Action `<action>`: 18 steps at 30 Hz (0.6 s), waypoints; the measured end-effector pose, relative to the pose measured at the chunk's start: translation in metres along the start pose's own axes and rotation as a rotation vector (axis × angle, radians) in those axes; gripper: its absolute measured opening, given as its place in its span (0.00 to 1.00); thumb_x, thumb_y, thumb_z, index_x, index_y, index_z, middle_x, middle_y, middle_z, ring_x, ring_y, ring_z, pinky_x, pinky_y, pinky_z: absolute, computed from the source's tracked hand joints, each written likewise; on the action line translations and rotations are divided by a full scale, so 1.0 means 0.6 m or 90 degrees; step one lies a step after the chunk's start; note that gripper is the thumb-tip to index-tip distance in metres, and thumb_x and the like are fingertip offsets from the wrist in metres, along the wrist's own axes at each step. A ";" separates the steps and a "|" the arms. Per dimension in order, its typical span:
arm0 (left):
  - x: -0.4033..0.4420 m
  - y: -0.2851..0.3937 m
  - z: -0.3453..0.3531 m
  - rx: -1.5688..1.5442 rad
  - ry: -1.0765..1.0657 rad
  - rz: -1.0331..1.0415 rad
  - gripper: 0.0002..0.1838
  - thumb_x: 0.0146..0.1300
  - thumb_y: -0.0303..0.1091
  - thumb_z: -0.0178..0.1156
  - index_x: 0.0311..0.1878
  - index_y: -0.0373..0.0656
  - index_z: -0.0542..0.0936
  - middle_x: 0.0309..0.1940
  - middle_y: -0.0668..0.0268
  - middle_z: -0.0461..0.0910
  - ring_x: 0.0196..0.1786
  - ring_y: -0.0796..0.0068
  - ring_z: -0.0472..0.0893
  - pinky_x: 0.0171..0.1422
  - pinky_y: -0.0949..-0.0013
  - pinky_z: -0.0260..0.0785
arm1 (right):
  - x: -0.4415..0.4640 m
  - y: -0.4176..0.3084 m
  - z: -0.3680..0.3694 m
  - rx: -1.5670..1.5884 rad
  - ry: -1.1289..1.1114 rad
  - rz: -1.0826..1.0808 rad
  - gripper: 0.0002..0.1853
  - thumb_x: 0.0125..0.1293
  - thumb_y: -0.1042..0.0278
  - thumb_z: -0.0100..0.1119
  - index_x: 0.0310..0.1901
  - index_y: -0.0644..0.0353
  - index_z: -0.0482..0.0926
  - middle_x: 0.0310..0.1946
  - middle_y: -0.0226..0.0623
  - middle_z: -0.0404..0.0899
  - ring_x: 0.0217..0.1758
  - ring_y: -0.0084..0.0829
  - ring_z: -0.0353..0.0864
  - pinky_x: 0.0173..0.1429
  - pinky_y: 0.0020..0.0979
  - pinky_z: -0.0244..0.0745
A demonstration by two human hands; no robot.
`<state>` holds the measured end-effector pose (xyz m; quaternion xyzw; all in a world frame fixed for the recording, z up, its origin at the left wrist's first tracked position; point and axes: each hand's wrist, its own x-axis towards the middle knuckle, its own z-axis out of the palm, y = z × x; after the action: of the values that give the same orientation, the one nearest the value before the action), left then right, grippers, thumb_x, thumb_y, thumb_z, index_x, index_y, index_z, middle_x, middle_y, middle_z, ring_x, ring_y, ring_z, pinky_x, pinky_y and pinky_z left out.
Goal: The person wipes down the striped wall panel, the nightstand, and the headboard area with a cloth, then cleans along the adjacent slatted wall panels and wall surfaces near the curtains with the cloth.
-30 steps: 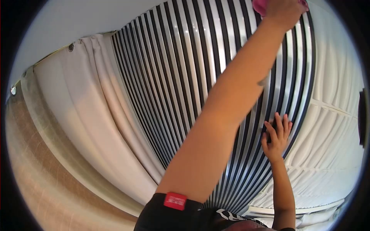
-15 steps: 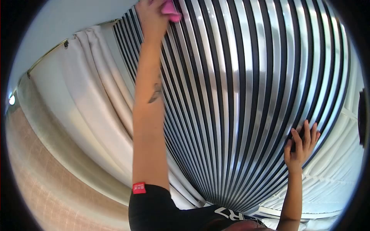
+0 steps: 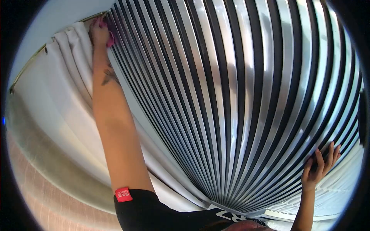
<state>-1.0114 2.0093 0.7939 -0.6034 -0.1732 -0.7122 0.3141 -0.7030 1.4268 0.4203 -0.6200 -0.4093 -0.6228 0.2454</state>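
Note:
My left hand [image 3: 100, 34] is raised at the upper left, closed on a pink cloth [image 3: 111, 39] at the left edge of a striped panel [image 3: 231, 96] of shiny silver and black strips. Part of the cloth is hidden behind the fingers. The hand is close to the curtain rod's end and the top of the curtain. At the lower right, my right hand [image 3: 320, 166] rests against the panel near its right side, fingers spread and holding nothing.
A pale curtain [image 3: 58, 92] hangs from a brass-coloured rod [image 3: 29, 65] at the left, with a sheer curtain [image 3: 50, 161] beside it. White gathered fabric [image 3: 343, 188] lies beyond the panel at the lower right.
My left hand has swept the pink cloth leftward across the top of the panel to its left edge. The view has shifted, and my right hand appears lower and farther right, still against the panel.

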 end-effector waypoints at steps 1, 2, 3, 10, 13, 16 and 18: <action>0.023 -0.018 0.015 0.000 -0.003 -0.003 0.22 0.53 0.25 0.50 0.54 0.43 0.77 0.50 0.44 0.72 0.51 0.47 0.73 0.60 0.57 0.65 | -0.002 0.001 0.000 -0.012 -0.010 -0.008 0.15 0.60 0.73 0.50 0.49 0.55 0.73 0.65 0.49 0.59 0.72 0.53 0.48 0.73 0.53 0.33; 0.040 -0.037 0.028 0.008 -0.079 -0.067 0.22 0.54 0.27 0.50 0.55 0.44 0.76 0.51 0.44 0.72 0.52 0.46 0.73 0.60 0.55 0.64 | -0.004 0.001 0.000 -0.011 -0.017 -0.004 0.14 0.61 0.72 0.51 0.50 0.54 0.73 0.65 0.49 0.59 0.72 0.53 0.47 0.73 0.53 0.33; 0.040 -0.051 0.034 0.018 -0.155 -0.131 0.22 0.56 0.29 0.51 0.56 0.44 0.74 0.53 0.45 0.71 0.53 0.46 0.73 0.60 0.54 0.64 | -0.005 0.002 0.000 -0.011 -0.020 -0.007 0.14 0.61 0.71 0.51 0.50 0.54 0.73 0.65 0.49 0.59 0.72 0.52 0.47 0.74 0.53 0.33; -0.290 0.072 -0.063 0.019 -0.083 -0.005 0.29 0.57 0.24 0.45 0.66 0.42 0.62 0.61 0.46 0.63 0.62 0.47 0.63 0.68 0.52 0.49 | -0.010 0.003 0.001 -0.018 -0.025 0.000 0.15 0.61 0.69 0.53 0.51 0.51 0.73 0.65 0.47 0.60 0.72 0.50 0.48 0.74 0.52 0.33; -0.451 0.136 -0.137 -0.014 -0.212 -0.093 0.33 0.54 0.21 0.44 0.68 0.41 0.59 0.63 0.46 0.60 0.62 0.48 0.61 0.69 0.54 0.48 | -0.017 0.006 0.001 -0.015 -0.032 -0.001 0.16 0.61 0.69 0.53 0.52 0.51 0.73 0.65 0.48 0.59 0.72 0.50 0.48 0.73 0.52 0.34; -0.607 0.169 -0.211 -0.053 -0.367 -0.164 0.37 0.50 0.18 0.44 0.69 0.41 0.57 0.62 0.46 0.60 0.61 0.48 0.61 0.69 0.54 0.47 | -0.010 0.004 0.003 0.010 -0.019 -0.005 0.15 0.61 0.69 0.53 0.51 0.52 0.74 0.65 0.48 0.61 0.71 0.50 0.51 0.73 0.51 0.36; -0.678 0.187 -0.260 -0.040 -0.444 -0.237 0.37 0.48 0.16 0.45 0.67 0.40 0.59 0.62 0.47 0.61 0.64 0.49 0.60 0.71 0.57 0.46 | -0.008 0.001 0.004 0.018 0.008 -0.007 0.15 0.61 0.69 0.54 0.50 0.54 0.75 0.63 0.48 0.63 0.71 0.50 0.53 0.73 0.49 0.37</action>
<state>-1.0243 1.9255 0.3520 -0.7767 -0.3542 -0.5143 0.0830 -0.7007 1.4278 0.4156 -0.6105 -0.4198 -0.6222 0.2529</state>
